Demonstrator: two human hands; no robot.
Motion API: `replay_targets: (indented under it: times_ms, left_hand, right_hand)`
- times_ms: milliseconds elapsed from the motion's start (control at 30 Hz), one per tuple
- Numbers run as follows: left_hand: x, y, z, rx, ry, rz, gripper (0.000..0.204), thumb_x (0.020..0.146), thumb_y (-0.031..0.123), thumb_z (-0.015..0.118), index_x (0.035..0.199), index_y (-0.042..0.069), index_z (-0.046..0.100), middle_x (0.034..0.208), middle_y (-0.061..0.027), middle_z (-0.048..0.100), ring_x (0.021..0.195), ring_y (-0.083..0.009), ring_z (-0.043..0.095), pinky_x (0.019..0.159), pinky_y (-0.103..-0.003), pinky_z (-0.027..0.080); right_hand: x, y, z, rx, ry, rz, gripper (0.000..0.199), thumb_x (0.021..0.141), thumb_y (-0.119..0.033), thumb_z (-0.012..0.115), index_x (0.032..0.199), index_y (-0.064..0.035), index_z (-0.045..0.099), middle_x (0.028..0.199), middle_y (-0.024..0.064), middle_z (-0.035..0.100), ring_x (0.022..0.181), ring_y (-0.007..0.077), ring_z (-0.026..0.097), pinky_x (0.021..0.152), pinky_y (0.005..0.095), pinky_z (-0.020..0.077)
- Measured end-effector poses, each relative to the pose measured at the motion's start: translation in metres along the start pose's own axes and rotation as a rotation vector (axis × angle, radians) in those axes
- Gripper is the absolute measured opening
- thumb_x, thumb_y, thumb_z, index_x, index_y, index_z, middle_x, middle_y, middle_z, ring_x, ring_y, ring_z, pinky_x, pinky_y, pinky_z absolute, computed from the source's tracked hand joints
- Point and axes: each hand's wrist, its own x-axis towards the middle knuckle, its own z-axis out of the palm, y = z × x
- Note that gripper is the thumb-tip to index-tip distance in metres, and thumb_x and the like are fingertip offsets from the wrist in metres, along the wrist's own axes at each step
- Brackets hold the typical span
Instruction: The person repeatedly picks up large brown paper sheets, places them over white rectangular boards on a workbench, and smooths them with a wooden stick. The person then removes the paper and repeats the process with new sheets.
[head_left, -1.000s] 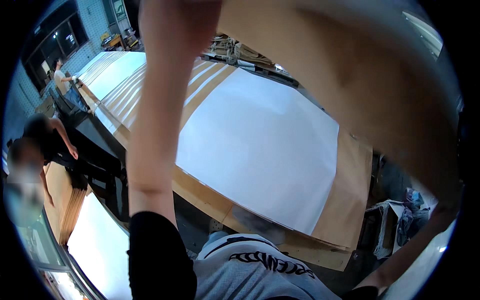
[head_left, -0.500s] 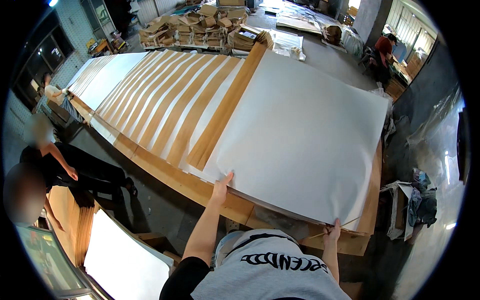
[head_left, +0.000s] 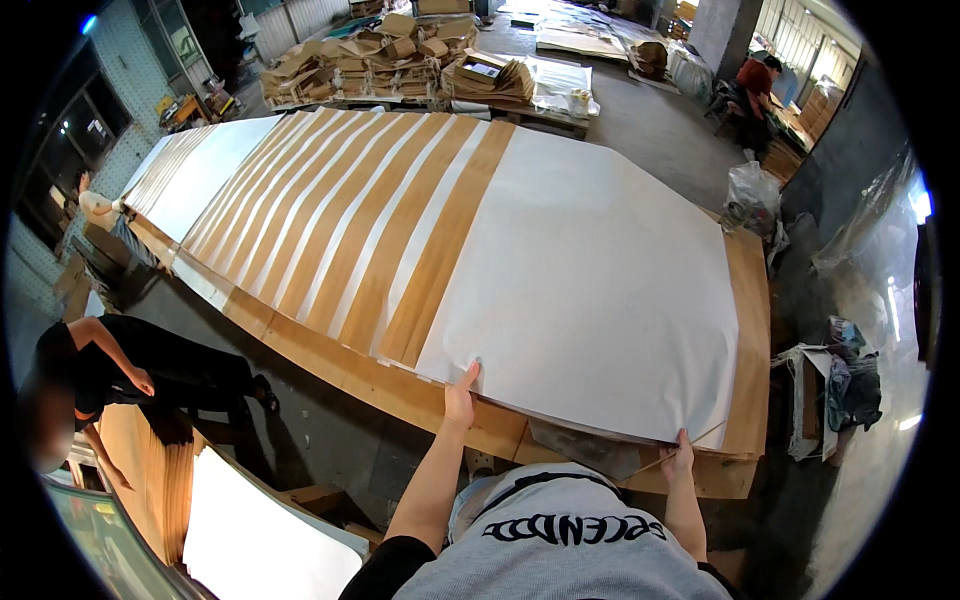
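Observation:
A large white sheet (head_left: pixel 600 280) lies over the right part of a long table, its far edge slightly bowed. My left hand (head_left: pixel 461 398) is closed on the sheet's near edge, thumb on top and fingers hidden beneath. At the near right corner my right hand (head_left: pixel 679 458) pinches the same edge and also holds a thin stick (head_left: pixel 712 431), which sticks out on both sides of the fingers. Left of the sheet, a brown strip (head_left: pixel 455 250) borders it. Beyond it, several brown and white bands (head_left: pixel 340 220) overlap in a staggered row.
Brown board (head_left: pixel 752 340) shows along the table's right end. Bundled cardboard (head_left: pixel 380 60) is piled behind the table. One person in black (head_left: pixel 150 350) is at the left by a brown stack and white sheets (head_left: pixel 255 530); others work far left and far right. Bags (head_left: pixel 850 395) stand at right.
Both hands have drawn the white sheet leftward, and its right edge now leaves more brown board bare. The sheet's left edge sits flatter along the brown strip. My view has shifted slightly.

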Motion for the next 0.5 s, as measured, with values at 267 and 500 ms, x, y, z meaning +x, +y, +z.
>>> replay_targets:
  times_ms: [267, 500]
  left_hand:
    - [-0.007, 0.003, 0.006, -0.021, 0.015, 0.009, 0.047, 0.076, 0.011, 0.064, 0.117, -0.002, 0.044, 0.112, -0.0074, 0.051, 0.103, -0.0176, 0.047, 0.089, -0.03, 0.038]
    - [-0.009, 0.046, -0.011, 0.287, 0.187, 0.103, 0.03, 0.082, 0.022, 0.059, 0.101, 0.0, 0.049, 0.085, -0.0058, 0.056, 0.067, -0.012, 0.053, 0.061, -0.026, 0.044]
  right_hand:
    - [-0.001, -0.008, 0.007, -0.059, 0.096, 0.011, 0.033, 0.085, -0.03, 0.055, 0.11, -0.0105, 0.049, 0.108, 0.0032, 0.051, 0.1, 0.0203, 0.048, 0.087, 0.0374, 0.0407]
    - [0.005, -0.011, 0.001, -0.037, -0.041, -0.025, 0.032, 0.086, -0.03, 0.053, 0.109, -0.0082, 0.049, 0.106, 0.0044, 0.053, 0.098, 0.0197, 0.05, 0.087, 0.0347, 0.0421]
